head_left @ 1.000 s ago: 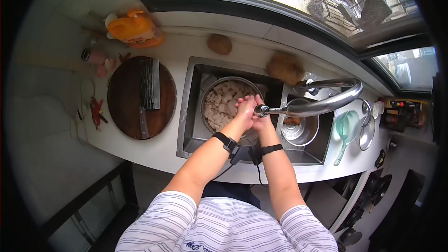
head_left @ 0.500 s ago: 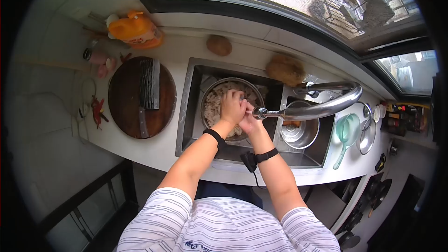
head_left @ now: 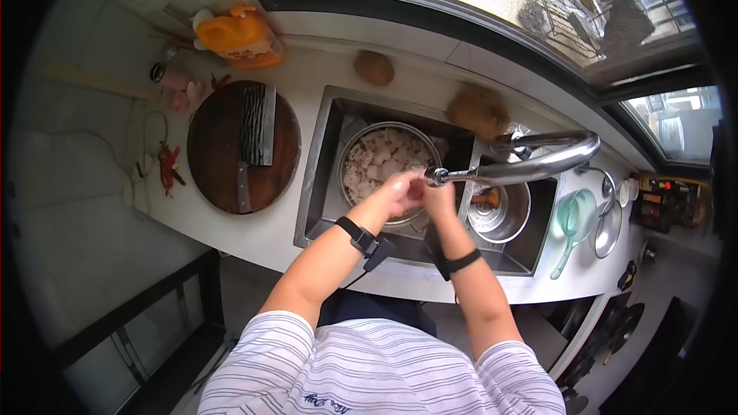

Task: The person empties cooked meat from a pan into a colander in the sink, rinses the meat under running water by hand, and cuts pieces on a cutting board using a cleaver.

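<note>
A round metal bowl sits upright in the left basin of the steel sink, nearer its far edge than its near edge. Pale, whitish, irregular chunks fill much of the bowl, heaped loosely and uncovered; their lower right part is partly hidden. The shiny curved metal faucet stands by the sink's far edge, arching over the right basin, its narrow tip above the bowl's right side.
</note>
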A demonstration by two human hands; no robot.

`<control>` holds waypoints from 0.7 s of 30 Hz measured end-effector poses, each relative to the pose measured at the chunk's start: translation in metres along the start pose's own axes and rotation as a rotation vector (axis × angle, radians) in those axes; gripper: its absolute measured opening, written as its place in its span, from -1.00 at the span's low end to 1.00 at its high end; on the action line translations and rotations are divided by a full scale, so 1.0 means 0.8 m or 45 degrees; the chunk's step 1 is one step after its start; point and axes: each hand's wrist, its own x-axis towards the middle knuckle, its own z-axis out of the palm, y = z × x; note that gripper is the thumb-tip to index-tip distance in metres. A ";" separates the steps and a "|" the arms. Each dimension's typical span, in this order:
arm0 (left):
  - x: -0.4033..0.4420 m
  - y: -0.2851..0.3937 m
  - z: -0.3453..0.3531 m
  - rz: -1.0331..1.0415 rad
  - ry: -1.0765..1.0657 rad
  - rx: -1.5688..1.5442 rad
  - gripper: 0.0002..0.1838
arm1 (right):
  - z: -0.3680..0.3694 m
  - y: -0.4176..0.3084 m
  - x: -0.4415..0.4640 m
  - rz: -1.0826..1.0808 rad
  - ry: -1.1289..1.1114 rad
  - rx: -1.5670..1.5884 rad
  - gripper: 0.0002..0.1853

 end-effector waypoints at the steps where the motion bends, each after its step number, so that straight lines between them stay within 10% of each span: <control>1: -0.019 0.013 0.012 0.044 0.159 0.089 -0.74 | -0.026 -0.038 -0.010 0.124 0.013 -0.073 -0.84; 7: -0.060 0.054 -0.054 0.707 0.487 0.606 -0.70 | -0.101 -0.155 -0.060 -0.407 -0.075 -0.020 -0.59; 21: -0.231 0.029 -0.054 0.669 0.586 0.401 -0.69 | -0.075 -0.201 -0.060 -0.295 0.102 -0.492 -0.76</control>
